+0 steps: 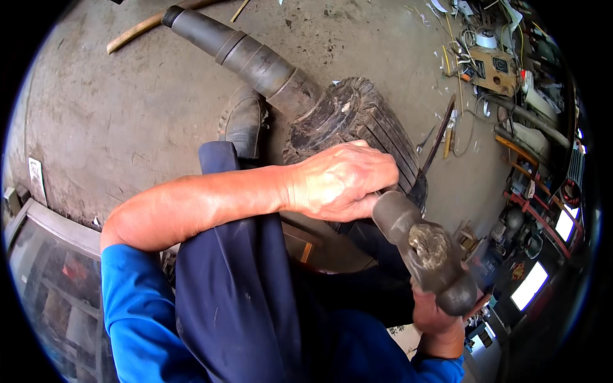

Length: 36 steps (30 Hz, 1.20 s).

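My right hand [433, 316] is wrapped round the handle of a ball-peen hammer [424, 246]. Its worn metal head is raised close to the camera, and the handle is mostly hidden behind it. My left hand [348, 179] is a closed fist over the ridged end of a heavy metal shaft; what its fingers hold, if anything, is hidden. The shaft [255, 64] runs to the upper left, ending in a threaded tip. Its near end is a dark, greasy drum [389, 121] with long grooves. The hammer head appears just right of my left fist.
A wooden handle [137, 32] lies on the concrete floor at the upper left. A long dark rod [440, 134] slants beside the drum. Cables, scraps and a tan box [495, 71] clutter the right side. A glass-topped case [57, 281] stands at the left.
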{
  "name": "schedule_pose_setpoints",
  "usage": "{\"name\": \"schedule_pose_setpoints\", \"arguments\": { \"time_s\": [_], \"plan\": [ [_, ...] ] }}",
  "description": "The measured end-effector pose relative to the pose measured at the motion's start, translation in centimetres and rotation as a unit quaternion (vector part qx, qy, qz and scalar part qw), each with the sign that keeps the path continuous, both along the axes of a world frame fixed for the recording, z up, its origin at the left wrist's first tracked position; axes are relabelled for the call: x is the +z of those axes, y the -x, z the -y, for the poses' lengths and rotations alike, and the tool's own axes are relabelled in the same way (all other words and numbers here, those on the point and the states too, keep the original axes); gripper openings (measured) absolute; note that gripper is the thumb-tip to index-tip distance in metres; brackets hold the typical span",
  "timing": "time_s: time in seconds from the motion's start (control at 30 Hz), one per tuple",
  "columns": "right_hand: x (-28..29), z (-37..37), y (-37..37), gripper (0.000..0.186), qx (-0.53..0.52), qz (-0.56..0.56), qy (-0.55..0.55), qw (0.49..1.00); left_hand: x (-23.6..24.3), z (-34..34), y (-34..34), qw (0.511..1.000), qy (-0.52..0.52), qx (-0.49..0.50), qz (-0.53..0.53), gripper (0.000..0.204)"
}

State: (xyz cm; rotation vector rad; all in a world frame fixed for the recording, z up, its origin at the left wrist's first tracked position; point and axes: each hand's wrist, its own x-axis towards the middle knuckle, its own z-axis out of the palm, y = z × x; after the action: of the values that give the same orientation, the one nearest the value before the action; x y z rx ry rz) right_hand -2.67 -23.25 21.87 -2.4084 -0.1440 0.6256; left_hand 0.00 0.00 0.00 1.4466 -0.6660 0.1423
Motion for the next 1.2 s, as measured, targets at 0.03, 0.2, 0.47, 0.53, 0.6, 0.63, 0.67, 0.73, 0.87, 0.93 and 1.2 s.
{"name": "schedule_pose_setpoints", "arguments": {
  "time_s": [0.03,0.2,0.47,0.53,0.6,0.63,0.67,0.73,0.87,0.93,1.2],
  "plan": [
    [0.2,-0.2,-0.5,0.064,0.028,0.000,-0.014,1.000,0.0,-0.2,-0.1,1.000,-0.007,0.004,0.001,0.023],
    [-0.5,-0.4,0.7,0.052,-0.072,0.006,-0.150,0.986,1.0,1.0,-0.1,0.999,-0.038,0.037,-0.005,0.021],
    [-1.3,4.2,2.7,0.062,-0.166,-0.018,-0.148,0.975,3.4,3.2,0.5,0.994,-0.050,-0.051,0.087,0.030],
    [-1.4,4.8,3.6,0.060,-0.174,-0.022,-0.140,0.974,3.1,4.1,0.0,0.994,-0.026,-0.055,0.091,0.030],
    [-1.7,5.2,4.4,0.069,-0.166,-0.002,-0.116,0.979,2.6,4.7,0.0,0.993,-0.007,-0.061,0.096,0.030],
    [-1.9,5.4,4.7,0.074,-0.162,0.008,-0.102,0.981,2.3,5.1,-0.1,0.991,-0.011,-0.071,0.113,0.030],
    [-1.8,5.4,4.7,0.073,-0.144,0.013,-0.102,0.984,2.3,5.1,0.0,0.990,-0.017,-0.083,0.117,0.030],
    [-1.2,5.8,5.3,0.079,-0.149,-0.009,-0.059,0.987,2.3,4.9,0.4,0.986,-0.033,-0.108,0.119,0.030],
    [-1.0,5.9,6.2,0.085,-0.136,-0.020,-0.030,0.990,1.8,5.2,0.9,0.988,-0.019,-0.089,0.122,0.024],
    [-0.8,5.6,6.1,0.085,-0.137,-0.038,-0.025,0.990,1.6,5.1,0.8,0.988,-0.020,-0.095,0.124,0.023],
    [-1.3,5.2,6.8,0.080,-0.115,-0.044,-0.039,0.992,0.7,5.0,1.5,0.988,0.000,-0.086,0.126,0.027]
  ]
}}
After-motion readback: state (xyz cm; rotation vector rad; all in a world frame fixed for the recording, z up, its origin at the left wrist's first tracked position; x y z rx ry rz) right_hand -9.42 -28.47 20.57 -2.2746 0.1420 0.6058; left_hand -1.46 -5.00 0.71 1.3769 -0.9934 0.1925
